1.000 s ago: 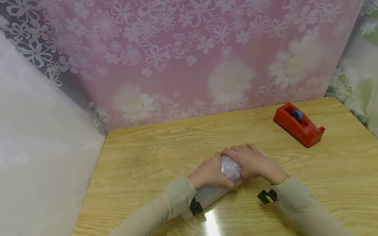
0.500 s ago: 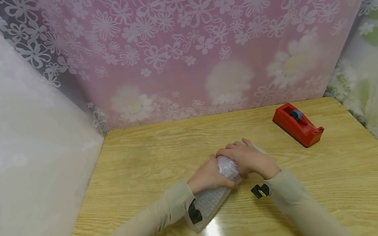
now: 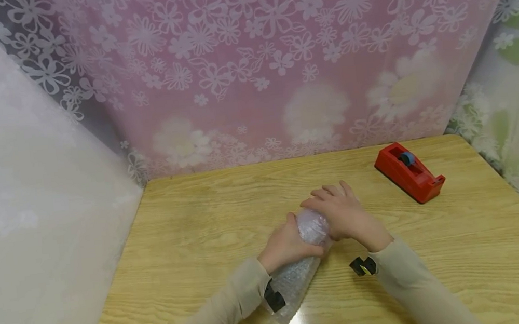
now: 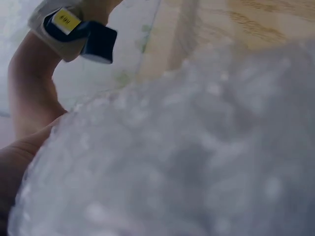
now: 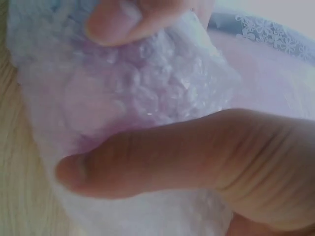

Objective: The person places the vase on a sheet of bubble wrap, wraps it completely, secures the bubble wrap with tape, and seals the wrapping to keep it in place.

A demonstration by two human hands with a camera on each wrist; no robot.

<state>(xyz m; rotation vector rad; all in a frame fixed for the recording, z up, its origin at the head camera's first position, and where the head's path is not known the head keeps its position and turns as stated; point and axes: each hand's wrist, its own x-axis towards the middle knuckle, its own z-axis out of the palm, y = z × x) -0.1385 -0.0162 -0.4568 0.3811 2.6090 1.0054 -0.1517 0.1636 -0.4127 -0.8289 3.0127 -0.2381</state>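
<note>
Both hands hold a bubble-wrapped bundle (image 3: pixel 311 226) low over the middle of the table. My left hand (image 3: pixel 287 244) grips it from the left, with the thumb across its near side. From the right, my right hand (image 3: pixel 347 219) holds it, fingers spread over the far side. A loose flap of bubble wrap (image 3: pixel 296 283) hangs toward me below the left hand. Bubble wrap (image 4: pixel 147 157) fills most of the left wrist view. In the right wrist view, the right thumb (image 5: pixel 142 160) presses on the wrap, and something pinkish shows through. What is inside is hidden.
A red tape dispenser (image 3: pixel 409 172) with a blue-cored roll stands at the back right of the wooden table (image 3: pixel 199 215). Pink floral cloth (image 3: pixel 251 79) hangs behind the table, and pale cloth (image 3: pixel 33 204) hangs on the left.
The bundle has turned between the hands, and its loose flap has swung out toward me and to the right. The right hand's fingers have spread and lifted a little.
</note>
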